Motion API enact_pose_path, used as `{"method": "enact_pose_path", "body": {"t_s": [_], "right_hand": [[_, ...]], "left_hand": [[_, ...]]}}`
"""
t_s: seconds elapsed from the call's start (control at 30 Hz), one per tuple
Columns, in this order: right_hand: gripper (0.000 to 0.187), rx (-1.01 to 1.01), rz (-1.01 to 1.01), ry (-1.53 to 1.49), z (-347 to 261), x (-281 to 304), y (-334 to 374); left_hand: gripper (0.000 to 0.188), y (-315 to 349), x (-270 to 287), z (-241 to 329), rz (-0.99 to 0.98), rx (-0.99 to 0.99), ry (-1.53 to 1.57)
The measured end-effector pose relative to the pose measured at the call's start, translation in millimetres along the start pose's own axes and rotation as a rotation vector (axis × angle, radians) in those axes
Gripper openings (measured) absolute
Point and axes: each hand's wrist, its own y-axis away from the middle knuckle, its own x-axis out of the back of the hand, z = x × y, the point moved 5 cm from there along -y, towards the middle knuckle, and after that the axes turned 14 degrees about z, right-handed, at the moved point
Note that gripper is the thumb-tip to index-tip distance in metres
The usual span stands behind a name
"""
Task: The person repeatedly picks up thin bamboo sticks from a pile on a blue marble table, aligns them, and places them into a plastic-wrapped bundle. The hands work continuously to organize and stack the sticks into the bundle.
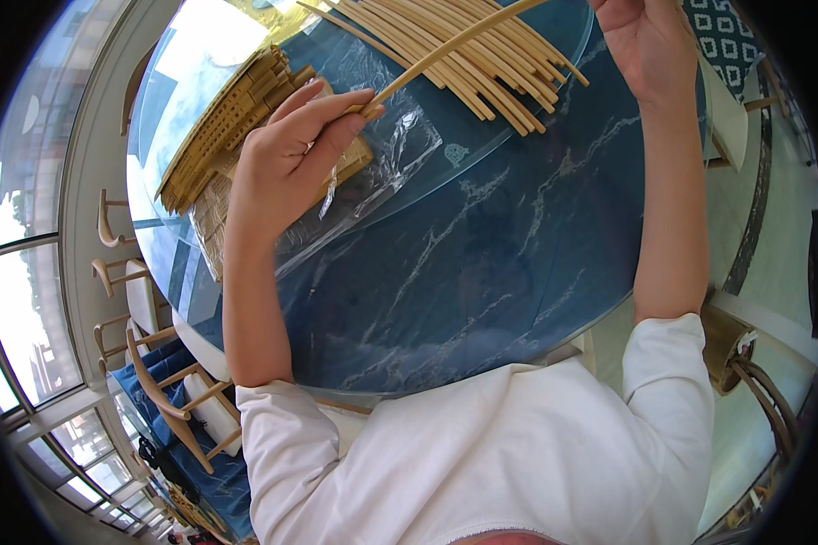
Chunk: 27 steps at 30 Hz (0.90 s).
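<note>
Head view: your left hand pinches one end of a pale wooden stick, slanting across the loose stick pile on the blue marbled tabletop. Your right hand is cut by the upper edge; grip cannot be told.

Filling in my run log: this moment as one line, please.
left hand: pinching pale stick; right hand: fingertips out of frame; table: stick pile
</note>
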Motion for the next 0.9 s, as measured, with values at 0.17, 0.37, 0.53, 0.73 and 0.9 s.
{"method": "enact_pose_path", "body": {"t_s": [0.17, 0.37, 0.53, 0.73, 0.9], "right_hand": [[0.029, -0.175, 0.057, 0.013, 15.2, 11.5, -2.5], [0.031, -0.409, 0.201, 0.055, 36.7, 24.0, 0.1], [0.032, -0.407, 0.190, 0.041, 36.8, 20.0, 1.0], [0.030, -0.275, 0.070, -0.026, 28.2, 24.1, -4.3], [0.028, -0.107, -0.012, -0.012, 12.7, 13.5, -4.9]], "left_hand": [[0.028, 0.7, -1.9, -1.2, -0.105, 0.054, 0.082], [0.034, 2.0, -1.5, -1.7, -0.149, 0.183, 0.184], [0.034, 3.6, -0.9, -5.4, -0.093, 0.208, 0.302], [0.021, 1.7, 3.7, -1.7, -0.037, 0.205, 0.092], [0.026, 0.5, 2.9, 1.7, 0.010, 0.197, 0.120]]}}
